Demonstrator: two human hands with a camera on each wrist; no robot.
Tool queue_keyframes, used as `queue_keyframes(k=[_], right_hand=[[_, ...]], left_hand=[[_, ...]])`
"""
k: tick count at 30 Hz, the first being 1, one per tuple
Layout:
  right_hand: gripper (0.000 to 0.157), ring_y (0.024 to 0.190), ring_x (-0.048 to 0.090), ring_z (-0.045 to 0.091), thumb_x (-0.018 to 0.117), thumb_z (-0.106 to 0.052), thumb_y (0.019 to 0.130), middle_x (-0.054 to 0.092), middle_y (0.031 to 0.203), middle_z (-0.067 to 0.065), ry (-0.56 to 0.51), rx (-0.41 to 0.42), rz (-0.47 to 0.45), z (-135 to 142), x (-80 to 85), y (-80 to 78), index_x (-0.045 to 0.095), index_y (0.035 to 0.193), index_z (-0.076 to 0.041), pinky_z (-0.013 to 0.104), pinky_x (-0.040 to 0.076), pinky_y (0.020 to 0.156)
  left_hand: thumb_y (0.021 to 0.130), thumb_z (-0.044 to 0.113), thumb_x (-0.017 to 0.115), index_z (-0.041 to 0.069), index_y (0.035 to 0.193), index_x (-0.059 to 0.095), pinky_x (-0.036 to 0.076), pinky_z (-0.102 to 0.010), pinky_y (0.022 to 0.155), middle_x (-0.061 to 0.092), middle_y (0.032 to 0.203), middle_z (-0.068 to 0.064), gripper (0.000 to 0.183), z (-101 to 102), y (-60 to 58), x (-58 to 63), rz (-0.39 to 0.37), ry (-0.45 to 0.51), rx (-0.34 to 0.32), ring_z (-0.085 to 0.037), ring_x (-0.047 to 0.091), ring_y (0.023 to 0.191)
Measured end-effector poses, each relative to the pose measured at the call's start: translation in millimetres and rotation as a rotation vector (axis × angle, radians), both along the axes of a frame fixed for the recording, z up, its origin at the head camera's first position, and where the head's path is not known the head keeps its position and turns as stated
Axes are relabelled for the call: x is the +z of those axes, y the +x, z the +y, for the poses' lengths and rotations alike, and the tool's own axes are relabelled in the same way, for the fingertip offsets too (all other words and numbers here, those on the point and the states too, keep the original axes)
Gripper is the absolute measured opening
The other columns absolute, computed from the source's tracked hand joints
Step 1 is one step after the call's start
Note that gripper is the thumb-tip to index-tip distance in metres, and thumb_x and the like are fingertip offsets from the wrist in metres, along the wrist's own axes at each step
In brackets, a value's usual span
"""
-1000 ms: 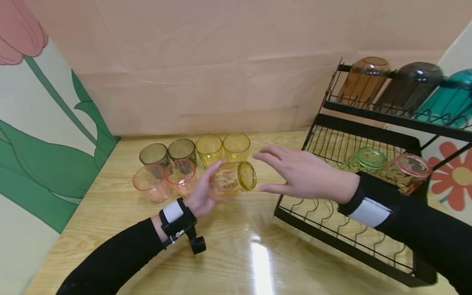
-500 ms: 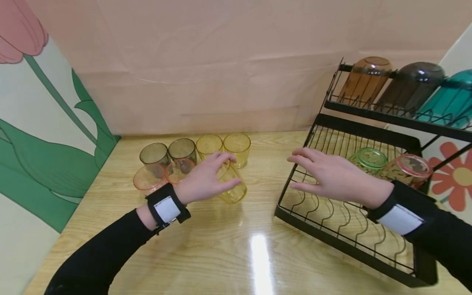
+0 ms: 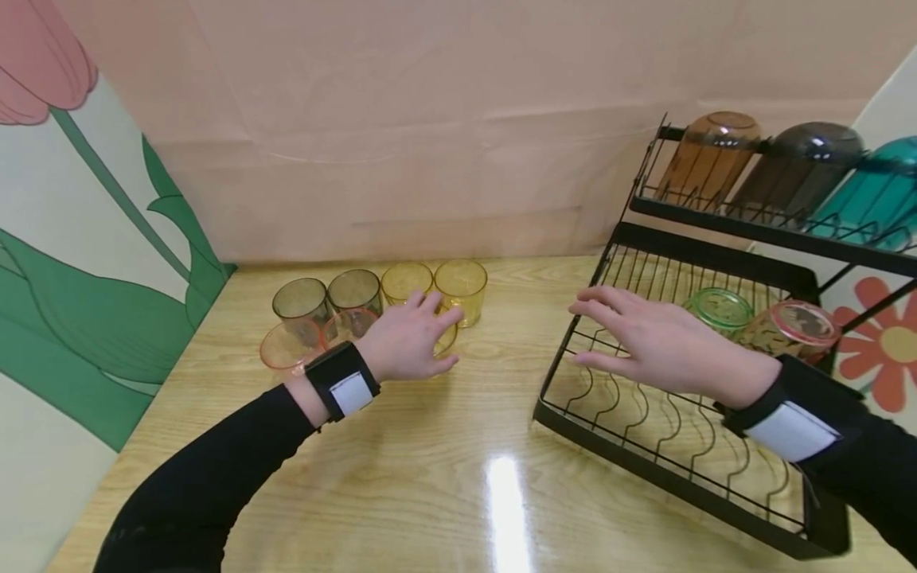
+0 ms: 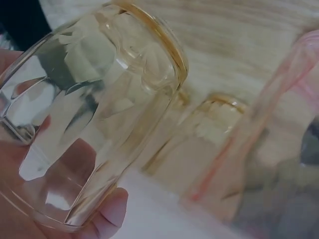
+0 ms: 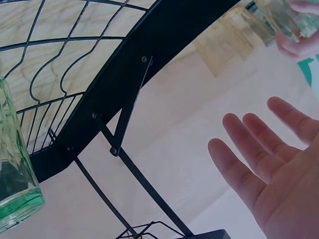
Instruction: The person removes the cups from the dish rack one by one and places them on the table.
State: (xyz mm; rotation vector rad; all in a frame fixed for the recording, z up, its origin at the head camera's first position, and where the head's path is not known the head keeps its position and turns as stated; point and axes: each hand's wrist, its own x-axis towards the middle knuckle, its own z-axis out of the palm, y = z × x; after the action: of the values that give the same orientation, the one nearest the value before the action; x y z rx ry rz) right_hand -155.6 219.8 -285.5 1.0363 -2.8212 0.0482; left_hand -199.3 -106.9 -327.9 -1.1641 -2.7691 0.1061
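My left hand (image 3: 408, 341) grips a yellow drinking glass (image 4: 94, 114) from above, fingers and thumb on its sides. Mostly the hand hides this glass in the head view; its base points down, and whether it touches the table I cannot tell. Just behind it stand two upright yellow glasses, the left one (image 3: 407, 280) and the right one (image 3: 462, 290). Close by on the left are two pink glasses (image 3: 286, 348), with two grey glasses (image 3: 298, 301) behind them. My right hand (image 3: 648, 346) holds nothing, fingers extended above the black dish rack (image 3: 673, 477).
On the rack's lower tier, a green-based glass (image 3: 719, 309) and a red-based glass (image 3: 795, 330) lie upside down. Its upper tier carries a brown glass (image 3: 709, 159), a dark glass (image 3: 798, 171) and a teal glass (image 3: 877, 191). A papered wall (image 3: 466, 135) rises behind the table.
My left hand has turned over, bringing the yellow glass from sideways to base down, and moved it back toward the other yellow glasses. My right hand has drawn away rightward over the rack.
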Motion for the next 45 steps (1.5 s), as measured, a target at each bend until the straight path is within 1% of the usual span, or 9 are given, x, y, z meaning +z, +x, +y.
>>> queue_keyframes(k=[4,10,17,19,22,27,35,41,45], right_hand=[[0.065,0.096,0.053,0.019,0.044,-0.06,0.086,0.041,0.131,0.006,0.005,-0.006,0.004,2,-2.2,-0.1,0.04,0.134,-0.017,0.037,0.048,0.068],[0.064,0.093,0.055,0.018,0.045,-0.058,0.086,0.041,0.131,0.007,-0.005,0.008,-0.023,1,-3.4,0.1,0.041,0.134,-0.016,0.036,0.048,0.068],[0.059,0.077,0.053,0.01,0.048,-0.055,0.087,0.046,0.125,0.008,0.002,0.068,-0.008,-4,-8.1,-1.0,0.047,0.127,-0.012,0.027,0.045,0.057],[0.057,0.077,0.052,0.01,0.049,-0.055,0.086,0.047,0.123,0.007,0.001,0.088,0.008,-5,-10.2,-1.8,0.05,0.124,-0.013,0.025,0.044,0.055],[0.056,0.082,0.052,0.011,0.048,-0.056,0.086,0.048,0.12,0.006,0.003,0.11,0.024,-8,-13.0,-2.5,0.052,0.122,-0.013,0.026,0.045,0.058],[0.056,0.093,0.053,0.017,0.046,-0.057,0.086,0.049,0.119,0.005,0.004,0.111,0.024,-9,-15.6,-2.2,0.054,0.12,-0.013,0.034,0.048,0.07],[0.059,0.086,0.052,0.012,0.041,-0.061,0.087,0.048,0.119,0.003,0.009,0.085,0.008,-7,-15.8,-0.7,0.054,0.12,-0.014,0.026,0.046,0.06],[0.056,0.079,0.051,0.008,0.043,-0.06,0.087,0.047,0.119,0.001,-0.002,0.075,0.001,-5,-14.6,0.3,0.053,0.12,-0.016,0.024,0.045,0.057],[0.055,0.082,0.054,0.012,0.044,-0.059,0.087,0.048,0.121,0.003,-0.006,0.054,-0.003,-1,-12.3,1.6,0.053,0.121,-0.016,0.03,0.047,0.061]], left_hand=[[0.083,0.054,0.05,0.022,0.126,0.043,0.043,-0.03,0.054,0.042,0.111,-0.01,0.054,-1,-3.1,-8.3,-0.026,0.006,0.025,-0.024,0.042,0.095],[0.083,0.056,0.05,0.023,0.13,0.042,0.048,-0.037,0.064,0.041,0.124,-0.011,0.057,-5,-8.2,-19.7,-0.078,0.022,0.081,-0.029,0.042,0.11],[0.083,0.054,0.051,0.022,0.124,0.043,0.045,-0.03,0.057,0.044,0.111,-0.008,0.053,-9,-12.5,-29.3,-0.075,0.043,0.072,-0.024,0.045,0.094],[0.083,0.053,0.052,0.021,0.122,0.044,0.043,-0.03,0.057,0.044,0.108,-0.008,0.052,-10,-12.8,-32.0,-0.073,0.05,0.073,-0.022,0.044,0.09],[0.082,0.053,0.053,0.02,0.123,0.044,0.043,-0.03,0.057,0.044,0.107,-0.008,0.053,-12,-12.9,-34.8,-0.073,0.061,0.08,-0.022,0.043,0.088],[0.082,0.055,0.053,0.023,0.125,0.044,0.046,-0.036,0.062,0.045,0.114,-0.009,0.055,-12,-13.1,-36.4,-0.06,0.068,0.091,-0.024,0.045,0.096],[0.085,0.054,0.05,0.02,0.129,0.044,0.044,-0.046,0.081,0.044,0.127,-0.009,0.056,-17,-16.5,-38.1,0.057,0.04,0.017,-0.03,0.04,0.118],[0.086,0.053,0.049,0.018,0.128,0.046,0.042,-0.045,0.085,0.045,0.128,-0.01,0.055,-20,-18.8,-38.4,0.146,0.014,-0.03,-0.03,0.041,0.119],[0.086,0.055,0.048,0.018,0.127,0.047,0.04,-0.045,0.089,0.045,0.129,-0.011,0.056,-20,-17.6,-37.9,0.186,0.017,-0.042,-0.029,0.039,0.12]])
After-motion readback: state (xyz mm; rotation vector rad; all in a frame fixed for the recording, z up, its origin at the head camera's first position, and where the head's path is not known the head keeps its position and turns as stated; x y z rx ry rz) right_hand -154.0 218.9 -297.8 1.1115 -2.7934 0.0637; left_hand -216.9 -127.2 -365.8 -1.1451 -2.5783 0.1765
